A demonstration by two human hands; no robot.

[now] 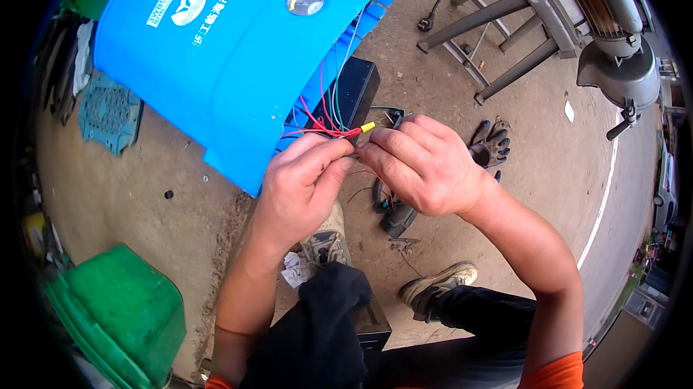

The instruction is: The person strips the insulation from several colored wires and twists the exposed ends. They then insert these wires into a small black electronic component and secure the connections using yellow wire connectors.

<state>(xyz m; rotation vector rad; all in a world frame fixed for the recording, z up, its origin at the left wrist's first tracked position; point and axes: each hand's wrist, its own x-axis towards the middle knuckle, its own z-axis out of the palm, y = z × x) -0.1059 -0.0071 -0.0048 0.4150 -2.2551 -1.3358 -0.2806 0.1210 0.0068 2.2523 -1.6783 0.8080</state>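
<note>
My left hand (302, 185) is closed, thumb and index finger pressed together beneath a bundle of red wires (330, 131). Its fingertips meet those of my right hand (422, 165), also in a pinch, around a thin wire whose gripped part is mostly hidden. A yellow wire cap (367, 127) sits on the bundle's end, just above the pinch. The wires come out of the open underside of a blue plastic tank housing (238, 64) lying tilted ahead of me, along with thin green and white ones. Beside that opening stands a black box-shaped unit (361, 89).
Below my hands, a dark power tool (397, 219) lies near my shoes. Dark work gloves (492, 142) rest to the right. A metal-legged stand (520, 20) and a plug on a cable (426, 23) are far right. At left are a green bin (123, 309) and a blue-grey plastic grate (110, 114).
</note>
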